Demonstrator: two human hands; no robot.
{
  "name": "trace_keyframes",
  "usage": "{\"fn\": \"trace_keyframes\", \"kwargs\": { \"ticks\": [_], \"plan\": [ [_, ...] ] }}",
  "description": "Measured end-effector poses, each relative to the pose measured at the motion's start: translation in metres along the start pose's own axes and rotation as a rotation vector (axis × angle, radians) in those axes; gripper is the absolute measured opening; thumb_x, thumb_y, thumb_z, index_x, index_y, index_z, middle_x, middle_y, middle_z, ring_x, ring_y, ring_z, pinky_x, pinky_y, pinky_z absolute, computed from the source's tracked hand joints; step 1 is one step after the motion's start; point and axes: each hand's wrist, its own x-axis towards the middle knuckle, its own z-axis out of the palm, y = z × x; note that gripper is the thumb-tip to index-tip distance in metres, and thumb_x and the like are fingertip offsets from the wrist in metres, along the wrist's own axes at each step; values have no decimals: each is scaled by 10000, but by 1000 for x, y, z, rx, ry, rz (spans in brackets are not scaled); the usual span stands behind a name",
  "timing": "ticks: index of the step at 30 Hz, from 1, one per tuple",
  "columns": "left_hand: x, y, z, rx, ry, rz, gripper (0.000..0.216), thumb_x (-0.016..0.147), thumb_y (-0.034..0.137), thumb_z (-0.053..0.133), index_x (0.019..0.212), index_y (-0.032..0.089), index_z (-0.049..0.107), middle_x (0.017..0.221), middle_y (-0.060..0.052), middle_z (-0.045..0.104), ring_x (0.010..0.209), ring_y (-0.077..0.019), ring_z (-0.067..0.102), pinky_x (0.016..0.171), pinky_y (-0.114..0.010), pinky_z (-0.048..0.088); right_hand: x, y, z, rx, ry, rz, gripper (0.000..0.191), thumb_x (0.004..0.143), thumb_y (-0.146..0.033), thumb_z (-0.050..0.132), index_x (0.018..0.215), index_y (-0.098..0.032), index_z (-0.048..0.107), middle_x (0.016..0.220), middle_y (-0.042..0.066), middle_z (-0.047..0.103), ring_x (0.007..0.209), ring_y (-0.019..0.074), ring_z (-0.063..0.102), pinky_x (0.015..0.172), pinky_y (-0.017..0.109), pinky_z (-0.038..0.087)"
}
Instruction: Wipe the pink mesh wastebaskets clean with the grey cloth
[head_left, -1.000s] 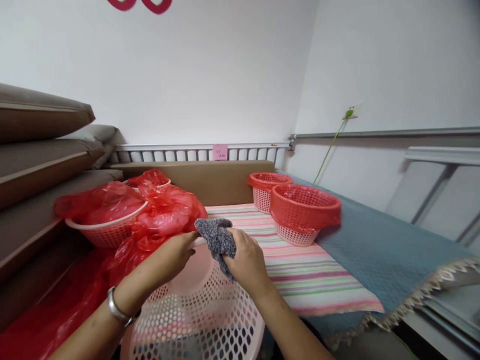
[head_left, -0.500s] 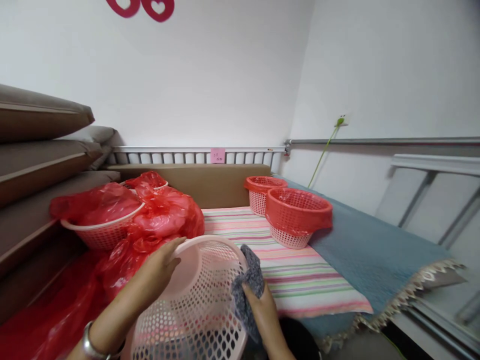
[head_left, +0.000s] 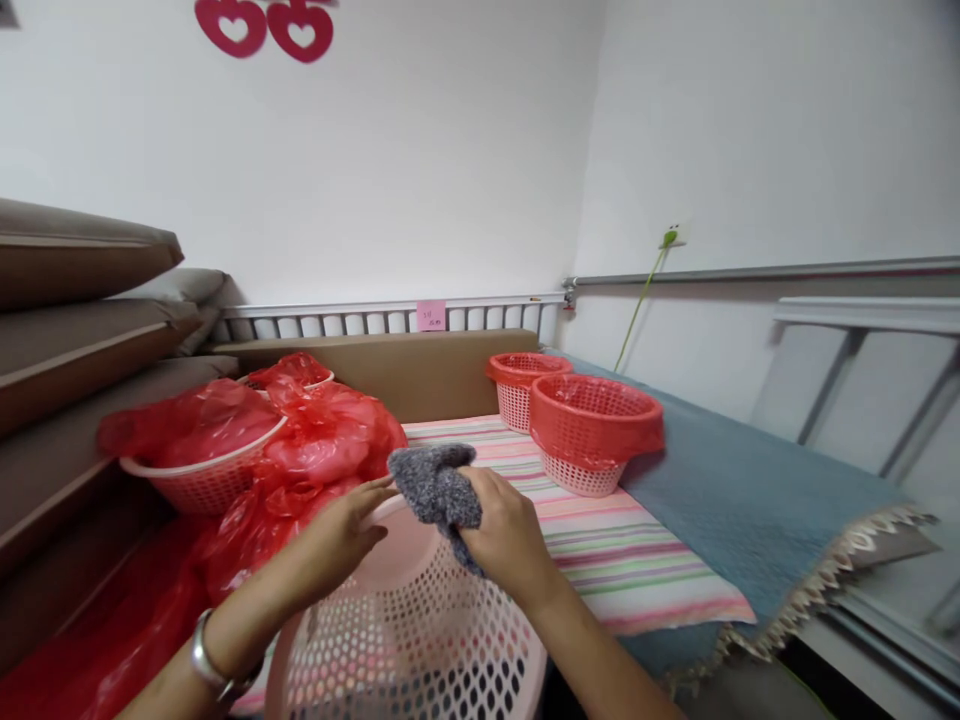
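1. At the left, crumpled red plastic (head_left: 330, 445) lies against a red-draped basket (head_left: 217, 485), both just beyond the left forearm.

2. The left hand (head_left: 346, 538) has stayed on the far-left edge of the pink basket (head_left: 337, 640), gripping it with the fingers laid along the edge and the thumb on the near side. Half a second ago the gray cloth (head_left: 433, 485) was down the basket's right side; now it is up at the far edge, close to the left fingertips. That suggests the rubbing has shifted to this stretch while the left hand steadies.

3. The basket is in front of the person, between the red plastic and the striped mat (head_left: 645, 570). It is pale pink, with a plain patch near the far edge and lattice nearer; which way it opens I cannot tell. Its lower part is cut off.

4. The right hand (head_left: 510, 540) is closed around the bunched, nubbly cloth, which overlaps the edge; how firmly it presses is unclear.

5. Farther right, two film-wrapped baskets (head_left: 581, 475) stand close together, well apart from both hands.
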Motion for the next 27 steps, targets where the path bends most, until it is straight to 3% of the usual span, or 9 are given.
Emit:
{"fn": "trace_keyframes", "kwargs": {
  "ticks": [8, 14, 17, 20, 23, 27],
  "plan": [
    [7, -5, 15, -112, 25, 16, 554, 693, 77, 494, 1208, 269, 563, 1345, -16, 523, 1252, -228, 453, 1091, -441, 296, -6, 13, 23, -62, 63, -13, 537, 675, -82, 501, 1192, -221, 460, 1076, 46, 572, 1017, 207, 520, 877, 341, 422],
    [0, -21, 15, -168, 71, -21, 484, 708, 95, 493, 1140, 277, 613, 1272, -18, 591, 1206, -244, 507, 1049, -453, 361, -24, 31, 36, -20, 171, 91, 598, 668, -99, 481, 1250, -224, 420, 1153, 69, 548, 1091, 224, 503, 912, 379, 423],
    [-8, -34, 16, -159, 158, -89, 436, 718, 143, 533, 1133, 237, 627, 1309, -63, 558, 1252, -278, 455, 1066, -508, 309, -43, 48, 47, 69, 222, 221, 566, 689, -174, 497, 1249, -215, 425, 1181, 84, 550, 1102, 235, 510, 915, 388, 421],
    [-23, -50, 21, -143, 238, -114, 421, 742, 193, 555, 1157, 233, 613, 1326, -73, 540, 1269, -278, 432, 1078, -530, 263, -72, 69, 63, 234, 266, 491, 515, 695, -341, 565, 1180, -190, 481, 1091, 97, 618, 995, 250, 584, 840, 370, 465],
    [-47, -66, 32, -63, 225, -66, 413, 798, 231, 525, 1204, 283, 572, 1358, -46, 508, 1288, -248, 409, 1077, -505, 272, -102, 87, 81, 452, 246, 744, 532, 648, -500, 610, 1056, -165, 546, 950, 95, 676, 881, 259, 633, 770, 349, 495],
    [-77, -79, 47, 55, 237, 8, 429, 848, 231, 464, 1266, 319, 505, 1410, -32, 442, 1311, -234, 371, 1057, -465, 320, -113, 91, 85, 529, 244, 797, 531, 602, -510, 644, 998, -162, 572, 913, 87, 692, 867, 265, 640, 757, 341, 499]
  ]
}}
